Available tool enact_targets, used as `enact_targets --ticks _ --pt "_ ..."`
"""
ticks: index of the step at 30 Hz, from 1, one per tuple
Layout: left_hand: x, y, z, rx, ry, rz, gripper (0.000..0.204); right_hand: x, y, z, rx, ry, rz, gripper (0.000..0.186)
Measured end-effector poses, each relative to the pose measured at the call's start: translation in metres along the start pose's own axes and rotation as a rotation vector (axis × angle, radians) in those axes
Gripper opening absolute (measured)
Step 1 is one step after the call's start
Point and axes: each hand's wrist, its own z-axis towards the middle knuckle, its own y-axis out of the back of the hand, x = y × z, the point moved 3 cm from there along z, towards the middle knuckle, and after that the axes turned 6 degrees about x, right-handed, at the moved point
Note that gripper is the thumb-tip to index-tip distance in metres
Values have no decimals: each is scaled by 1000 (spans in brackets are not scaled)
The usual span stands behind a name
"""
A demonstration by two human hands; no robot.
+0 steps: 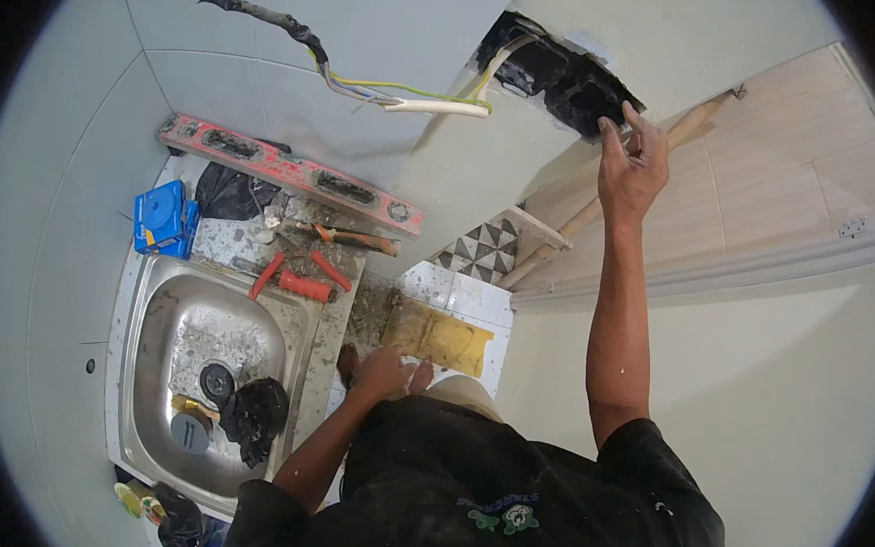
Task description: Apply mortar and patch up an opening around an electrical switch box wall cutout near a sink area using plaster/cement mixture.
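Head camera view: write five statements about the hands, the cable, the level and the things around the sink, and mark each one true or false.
1. The right hand is raised to the edge of the black wall box. True.
2. The red level lies inside the sink. False: the level is outside the sink, beyond its far end.
3. A black bag lies in the sink. True.
4. The left hand is gripping the white cable. False: the left hand is low in front of the body, well away from the white cable.
5. Blue boxes sit beside the sink. True.
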Motion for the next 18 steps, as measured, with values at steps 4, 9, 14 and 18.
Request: enact_targets --ticks 4,9,14,18 --pt "21 -15 -2 -87 24 -1 44 7 -15 -1 -80 101 -140 21" --pt "3 -29 -21 -237 28 -105 42 -26 -3 5 -200 93 -187 18" --pt "-12 -66 -42 -462 182 -328 42 -78 -2 6 -401 265 162 24" --pt "-36 -97 -73 -615 178 -556 50 -20 23 -59 -216 -12 326 17"
